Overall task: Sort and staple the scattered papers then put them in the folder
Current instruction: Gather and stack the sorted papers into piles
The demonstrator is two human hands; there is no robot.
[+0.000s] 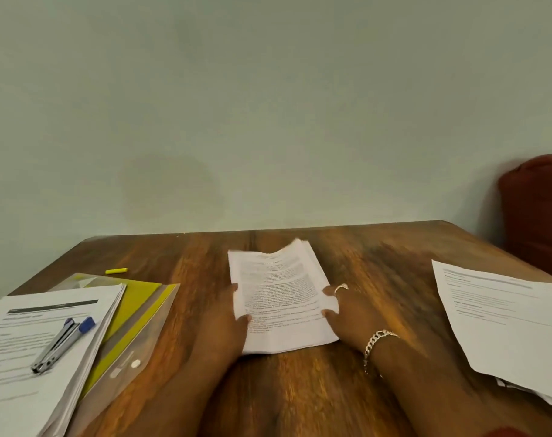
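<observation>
Held sheaf: we hold a small sheaf of printed papers (281, 294) over the middle of the wooden bench (378, 266), its near edge low by the bench top and its far edge lifted and wavy.
Left hand: our left hand (227, 323) grips the sheaf's left edge, thumb on the printed face, the other fingers hidden behind the paper.
Right hand: our right hand (347, 313) grips the right edge, fingers (330, 291) curled onto the page; it wears a ring, and a chain bracelet (375, 342) sits on the wrist.
Left pile: a stack of printed papers (38, 345) lies at the left of the bench, partly on top of the folder.
Stapler: a silver and blue stapler (61, 345) rests on that stack.
Folder: a clear and yellow folder (132, 326) lies under the stack, its right side showing.
Right pile: more sheets (502, 320) lie at the right edge, well apart from the sheaf.
Small item: a yellow stick-shaped thing (116, 271) lies beyond the folder.
</observation>
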